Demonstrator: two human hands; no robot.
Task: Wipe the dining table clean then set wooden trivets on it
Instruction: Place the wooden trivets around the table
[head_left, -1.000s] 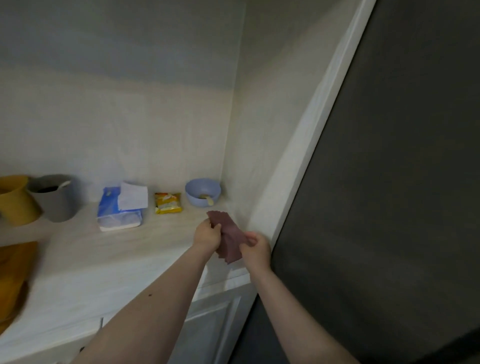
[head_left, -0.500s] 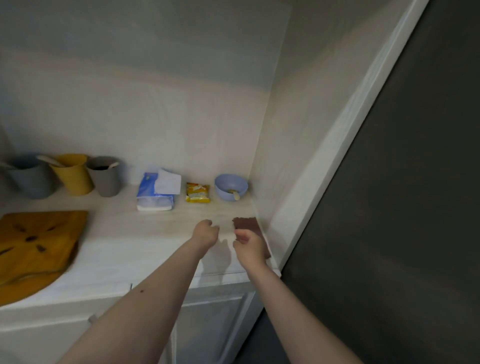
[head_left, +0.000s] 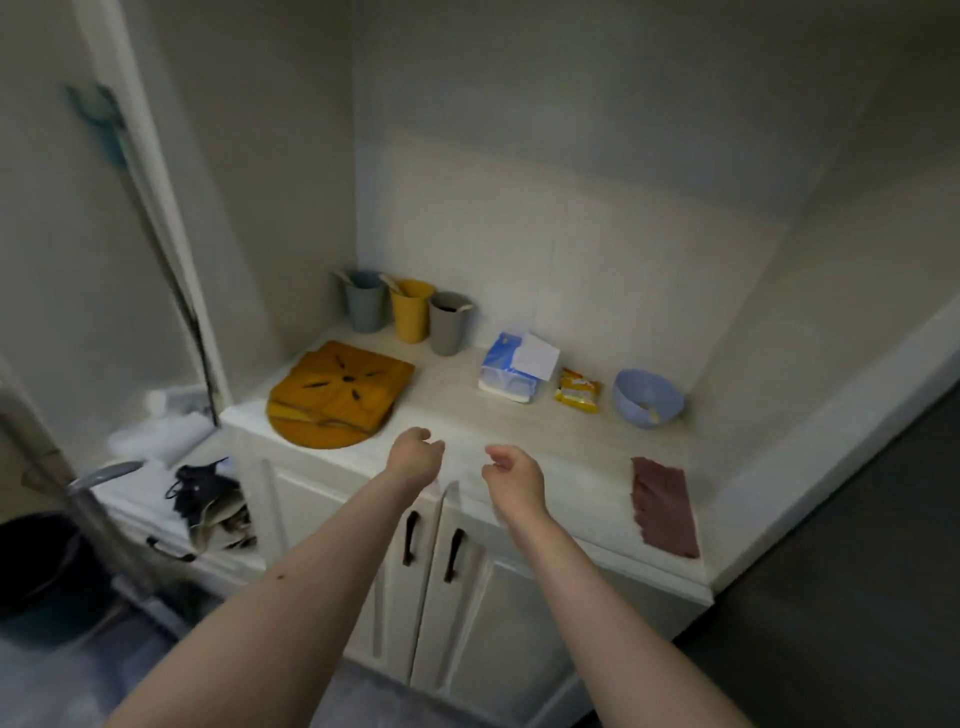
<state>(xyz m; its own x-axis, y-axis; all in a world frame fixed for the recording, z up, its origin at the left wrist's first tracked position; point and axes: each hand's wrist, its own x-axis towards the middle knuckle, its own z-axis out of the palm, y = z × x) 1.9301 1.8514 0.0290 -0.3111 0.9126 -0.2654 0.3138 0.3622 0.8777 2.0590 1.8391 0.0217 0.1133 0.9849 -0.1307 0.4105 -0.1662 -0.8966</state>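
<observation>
Both hands hover above the front edge of the pale stone-look counter (head_left: 519, 415), and neither touches anything. The left hand (head_left: 413, 457) has its fingers (head_left: 423, 434) loosely curled inward around nothing. The right hand (head_left: 511, 475) is also released, its fingers (head_left: 498, 454) half bent and pointing toward the left hand; motion blur makes the exact curl hard to read.

A second ago both hands held the flat maroon wiping cloth (head_left: 664, 506) between them; half a second ago the right hand was setting it down by the wall. Now it lies flat at the counter's right front corner, well apart from the right hand. The view has also swung left, bringing in more of the counter.

At the left end lies the stack of orange-brown wooden trivets (head_left: 337, 392), a squarish one with dark slots on top of a rounder one, near the left hand but not touched. Behind them, against the back wall, stand a blue-grey cup (head_left: 365, 304), a yellow cup (head_left: 411, 312) and a grey cup (head_left: 449, 325), each with a utensil in it. Further right sit a blue pack of tissues (head_left: 511, 374), a small yellow snack packet (head_left: 577, 391) and a light blue bowl (head_left: 648, 397). Below the counter are white cabinet doors (head_left: 467, 597) with dark handles. A lower ledge on the left carries a dark bundle (head_left: 208, 488).
</observation>
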